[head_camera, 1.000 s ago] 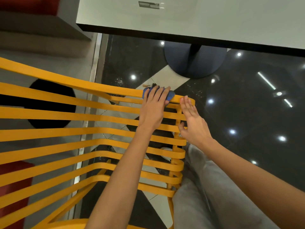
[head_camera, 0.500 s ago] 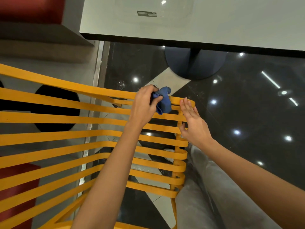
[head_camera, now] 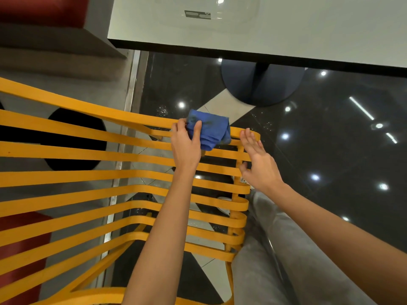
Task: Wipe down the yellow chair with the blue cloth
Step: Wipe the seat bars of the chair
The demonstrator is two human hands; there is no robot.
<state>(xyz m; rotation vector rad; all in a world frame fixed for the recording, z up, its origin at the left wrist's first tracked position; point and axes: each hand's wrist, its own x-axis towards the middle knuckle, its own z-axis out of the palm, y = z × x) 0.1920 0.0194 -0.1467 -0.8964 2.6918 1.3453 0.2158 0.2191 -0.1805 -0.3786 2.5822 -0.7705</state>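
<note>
The yellow chair fills the left and centre, its slatted back curving to a looped right end. The blue cloth, crumpled and smudged dark, lies over the top slat near that end. My left hand grips the cloth's left side, thumb on top of it. My right hand is flat against the slats' right end, fingers spread, touching the top loop just right of the cloth. It holds nothing.
A white table top with a dark edge spans the top, and its round dark base stands on the glossy black floor. My grey trouser legs are at the lower right. A red seat shows at the lower left.
My left hand went from pressing flat on the cloth to bunching and lifting it, then spread it wider over the top slat. My right hand stayed at the slat ends.
</note>
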